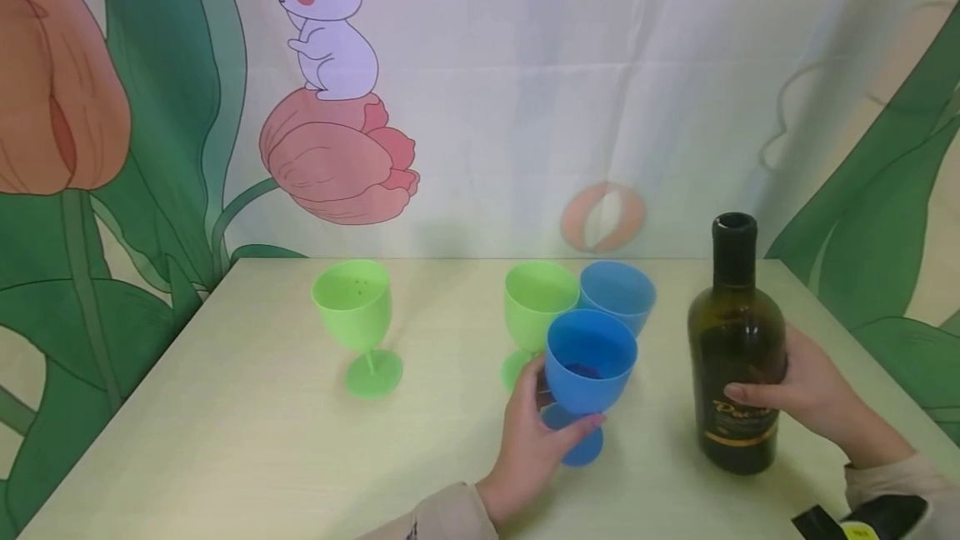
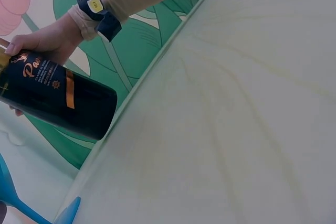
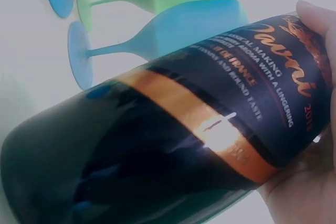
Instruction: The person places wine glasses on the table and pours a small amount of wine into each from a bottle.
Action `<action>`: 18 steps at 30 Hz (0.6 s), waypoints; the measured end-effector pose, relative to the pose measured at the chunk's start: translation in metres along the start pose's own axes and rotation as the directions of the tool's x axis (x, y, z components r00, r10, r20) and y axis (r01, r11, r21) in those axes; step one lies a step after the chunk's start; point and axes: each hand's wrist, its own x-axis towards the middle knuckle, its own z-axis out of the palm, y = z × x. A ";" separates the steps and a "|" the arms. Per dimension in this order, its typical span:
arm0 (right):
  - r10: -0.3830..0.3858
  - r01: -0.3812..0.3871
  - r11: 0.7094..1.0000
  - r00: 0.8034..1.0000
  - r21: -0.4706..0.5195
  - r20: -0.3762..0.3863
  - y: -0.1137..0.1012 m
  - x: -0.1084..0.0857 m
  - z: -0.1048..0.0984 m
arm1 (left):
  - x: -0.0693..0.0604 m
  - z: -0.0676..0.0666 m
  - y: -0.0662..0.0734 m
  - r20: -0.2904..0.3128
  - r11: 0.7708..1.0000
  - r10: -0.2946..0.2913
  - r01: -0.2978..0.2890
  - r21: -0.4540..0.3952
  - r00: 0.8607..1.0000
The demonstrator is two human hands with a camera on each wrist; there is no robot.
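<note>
My left hand [image 1: 528,440] holds a blue plastic goblet [image 1: 592,382], thumb and fingers around its lower bowl and stem. A little dark stuff shows inside that goblet. Part of its stem and foot [image 2: 68,211] appears at the corner of the left wrist view. My right hand [image 1: 821,394] grips a dark glass wine bottle [image 1: 738,348] around its body, and the bottle stands upright with an open mouth. Its black label [image 3: 257,72] and gold band fill much of the right wrist view. Whether the bottle's base touches the table cannot be told.
Behind the held goblet are a second blue goblet [image 1: 618,294] and a green goblet [image 1: 536,302], close together. Another green goblet [image 1: 356,307] stands farther left on the pale table [image 1: 247,440]. A printed curtain [image 1: 487,107] hangs along the table's back edge.
</note>
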 end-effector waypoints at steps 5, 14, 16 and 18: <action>-0.038 0.044 0.996 0.996 0.075 -0.081 0.001 0.001 0.008 | 0.001 -0.002 0.002 0.014 1.000 -0.025 0.025 0.001 1.000; -0.042 0.062 0.988 0.990 0.145 -0.133 0.000 0.001 0.019 | -0.002 -0.010 0.006 0.057 0.999 -0.036 0.037 -0.007 0.998; -0.030 0.049 0.987 0.992 0.154 -0.126 0.000 0.000 0.020 | -0.004 -0.013 0.007 0.059 0.999 -0.036 0.036 -0.009 0.998; -0.014 0.033 0.987 0.993 0.158 -0.121 0.001 -0.001 0.020 | -0.006 -0.017 0.008 0.057 0.999 -0.039 0.039 -0.002 0.998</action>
